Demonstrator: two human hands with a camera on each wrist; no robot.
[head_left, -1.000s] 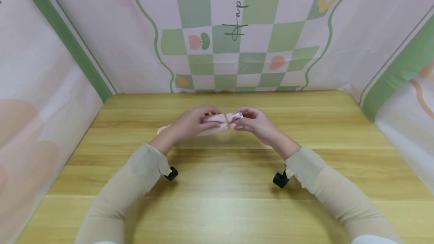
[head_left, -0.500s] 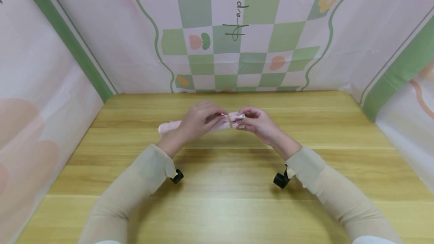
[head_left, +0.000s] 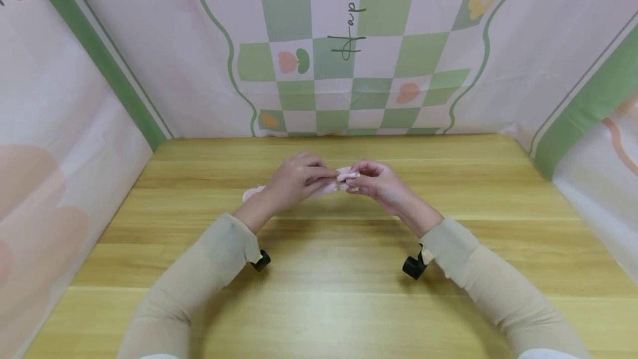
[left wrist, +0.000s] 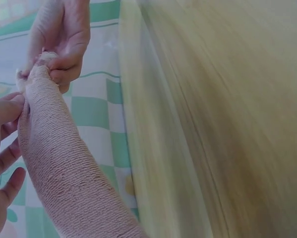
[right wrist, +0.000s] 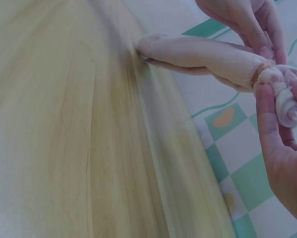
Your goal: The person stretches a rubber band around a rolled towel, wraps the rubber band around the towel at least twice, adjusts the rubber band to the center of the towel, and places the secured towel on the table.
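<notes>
A pale pink towel (head_left: 253, 193), rolled into a long bundle, is held just above the wooden table. Near its right end a tan rubber band (right wrist: 259, 71) goes round the roll, and beyond it the cloth bunches into a small knob. My left hand (head_left: 297, 180) pinches the roll beside the band with thumb and fingertips; it hides the roll's middle in the head view. My right hand (head_left: 381, 184) grips the bunched end between thumb and fingers. In the left wrist view the ribbed towel (left wrist: 71, 158) slants down between the hand and the table.
The wooden table (head_left: 319, 276) reaches back to a printed cloth wall (head_left: 379, 54) with green checks. Further cloth hangs at left and right. A small black camera (head_left: 261, 260) sits under the left cuff, another camera (head_left: 412, 266) under the right.
My left hand has slid right along the roll to the band, and its fingertips have come close to the right hand's. The right hand has barely moved, still holding the end.
</notes>
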